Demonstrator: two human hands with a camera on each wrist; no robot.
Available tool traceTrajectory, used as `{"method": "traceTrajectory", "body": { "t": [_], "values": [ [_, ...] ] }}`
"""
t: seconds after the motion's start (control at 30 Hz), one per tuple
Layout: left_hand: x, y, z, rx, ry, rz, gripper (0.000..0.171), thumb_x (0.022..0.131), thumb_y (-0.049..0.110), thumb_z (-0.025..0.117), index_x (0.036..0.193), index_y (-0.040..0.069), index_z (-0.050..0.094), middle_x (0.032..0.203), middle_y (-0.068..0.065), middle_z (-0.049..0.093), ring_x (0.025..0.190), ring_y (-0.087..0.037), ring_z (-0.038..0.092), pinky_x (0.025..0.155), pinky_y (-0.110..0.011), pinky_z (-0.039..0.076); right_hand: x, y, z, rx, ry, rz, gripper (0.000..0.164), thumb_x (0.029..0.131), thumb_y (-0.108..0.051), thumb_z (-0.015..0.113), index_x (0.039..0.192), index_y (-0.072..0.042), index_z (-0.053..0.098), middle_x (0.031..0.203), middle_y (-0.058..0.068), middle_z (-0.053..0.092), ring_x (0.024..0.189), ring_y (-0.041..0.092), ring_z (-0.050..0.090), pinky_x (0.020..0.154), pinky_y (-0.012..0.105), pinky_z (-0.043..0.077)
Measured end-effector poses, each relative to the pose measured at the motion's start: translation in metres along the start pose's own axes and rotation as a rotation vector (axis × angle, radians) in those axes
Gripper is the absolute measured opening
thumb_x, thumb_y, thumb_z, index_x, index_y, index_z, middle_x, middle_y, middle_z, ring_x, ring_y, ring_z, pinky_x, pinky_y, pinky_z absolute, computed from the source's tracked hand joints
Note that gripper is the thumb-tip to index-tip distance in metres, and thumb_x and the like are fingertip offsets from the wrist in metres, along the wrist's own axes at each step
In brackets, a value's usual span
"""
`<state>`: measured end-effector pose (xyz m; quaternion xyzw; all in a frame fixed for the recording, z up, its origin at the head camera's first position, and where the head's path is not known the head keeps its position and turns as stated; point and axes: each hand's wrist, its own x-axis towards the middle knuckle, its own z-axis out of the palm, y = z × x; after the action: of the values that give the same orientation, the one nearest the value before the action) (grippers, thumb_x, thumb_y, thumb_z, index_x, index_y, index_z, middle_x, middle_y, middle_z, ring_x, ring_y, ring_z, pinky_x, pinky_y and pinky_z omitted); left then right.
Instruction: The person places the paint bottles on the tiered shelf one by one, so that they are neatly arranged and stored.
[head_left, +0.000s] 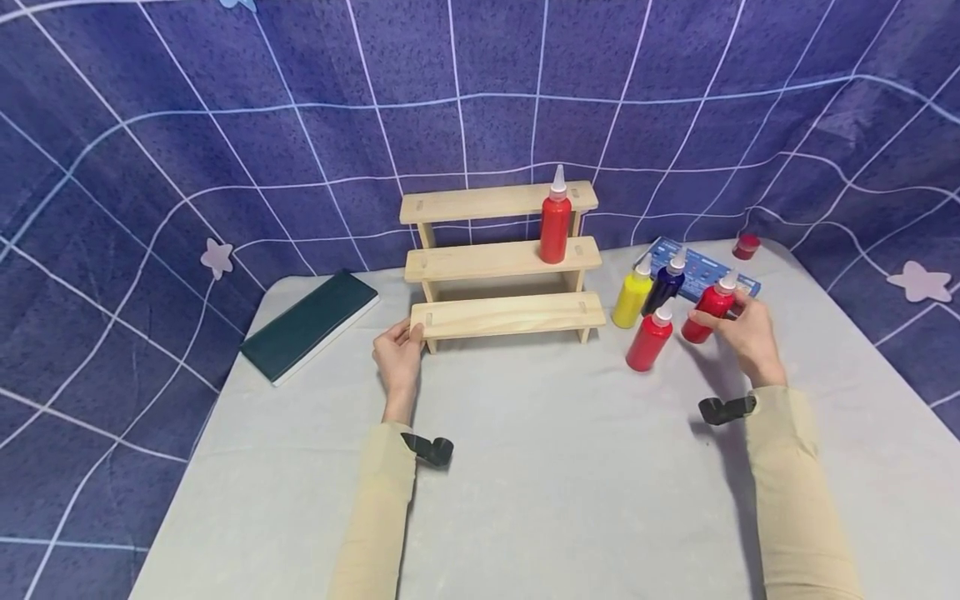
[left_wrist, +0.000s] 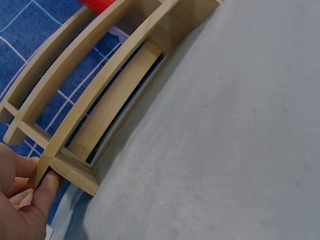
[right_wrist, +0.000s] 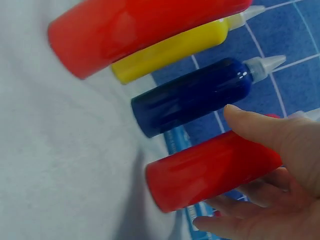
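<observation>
My left hand (head_left: pixel 397 358) pinches the front left end of the lowest step of a three-tier wooden stand (head_left: pixel 507 317), thumb on one side and fingers behind. My right hand (head_left: pixel 752 333) holds a red squeeze bottle (head_left: pixel 708 310) with a pointed translucent cap. In the right wrist view its thumb crosses one side of this bottle (right_wrist: pixel 215 170), with fingers around the other. Beside it stand a second red bottle (head_left: pixel 649 343), a yellow bottle (head_left: pixel 632 300) and a dark blue bottle (head_left: pixel 664 287). Another red bottle (head_left: pixel 555 227) is upright at the right of the stand's middle step.
A dark green book or box (head_left: pixel 311 325) with a white edge lies left of the stand. Behind the bottles lies a flat blue box (head_left: pixel 697 271), with a small red-topped pot (head_left: pixel 746 246) near it. A blue gridded curtain (head_left: pixel 337 142) hangs behind the cloth-covered table (head_left: pixel 570 475).
</observation>
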<state>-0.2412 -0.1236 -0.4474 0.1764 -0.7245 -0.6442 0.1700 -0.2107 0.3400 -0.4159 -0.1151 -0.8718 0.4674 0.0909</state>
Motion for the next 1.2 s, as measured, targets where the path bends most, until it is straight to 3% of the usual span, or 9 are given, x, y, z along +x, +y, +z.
{"method": "traceTrajectory", "body": {
  "t": [0.13,0.3,0.57,0.8,0.93,1.2],
  "values": [
    [0.001,0.0,0.0,-0.003,0.0,0.012,0.03,0.093,0.006,0.065,0.12,-0.007,0.065,0.108,-0.025,0.069,0.099,-0.03,0.069,0.076,-0.018,0.059,0.0,0.004,0.002,0.026,-0.022,0.013,0.054,0.088,-0.023,0.073,0.128,0.008,0.053,0.075,-0.029,0.051,0.075,0.001,0.052,0.062,0.013,0.046],
    [0.001,0.0,0.0,-0.005,-0.002,0.023,0.03,0.093,0.006,0.065,0.12,-0.007,0.065,0.107,-0.025,0.07,0.098,-0.03,0.07,0.075,-0.018,0.059,0.0,0.008,0.002,0.074,-0.021,0.024,0.054,0.089,-0.025,0.072,0.128,0.008,0.053,0.073,-0.031,0.054,0.074,0.0,0.054,0.061,0.011,0.047],
    [0.001,-0.001,0.0,-0.003,0.0,0.014,0.031,0.092,0.007,0.066,0.12,-0.007,0.066,0.107,-0.024,0.07,0.098,-0.029,0.07,0.073,-0.015,0.058,-0.001,0.004,-0.003,0.047,-0.008,0.064,0.056,0.089,-0.033,0.072,0.126,0.005,0.054,0.071,-0.032,0.053,0.075,0.001,0.054,0.063,0.011,0.046],
    [0.001,-0.002,-0.002,0.004,0.006,0.018,0.031,0.092,0.007,0.066,0.119,-0.007,0.066,0.106,-0.024,0.07,0.097,-0.03,0.07,0.073,-0.017,0.059,-0.005,-0.016,-0.016,0.169,0.009,0.037,0.024,0.085,-0.024,0.076,0.1,-0.013,0.061,0.069,-0.028,0.06,0.066,-0.002,0.055,0.057,0.011,0.049],
    [0.001,-0.001,-0.002,0.009,0.004,0.01,0.031,0.092,0.007,0.066,0.12,-0.006,0.066,0.107,-0.024,0.07,0.098,-0.029,0.07,0.075,-0.019,0.06,-0.009,-0.032,-0.023,0.212,0.01,0.033,0.02,0.084,-0.022,0.078,0.094,-0.02,0.061,0.068,-0.026,0.062,0.064,-0.002,0.057,0.057,0.011,0.051],
    [0.0,0.0,-0.002,-0.003,-0.003,0.015,0.03,0.092,0.007,0.066,0.119,-0.007,0.066,0.106,-0.025,0.07,0.097,-0.03,0.07,0.073,-0.018,0.059,-0.017,-0.067,-0.031,0.15,0.064,-0.019,0.016,0.082,-0.027,0.08,0.081,-0.033,0.065,0.065,-0.027,0.061,0.068,0.0,0.056,0.056,0.014,0.05]
  ]
}}
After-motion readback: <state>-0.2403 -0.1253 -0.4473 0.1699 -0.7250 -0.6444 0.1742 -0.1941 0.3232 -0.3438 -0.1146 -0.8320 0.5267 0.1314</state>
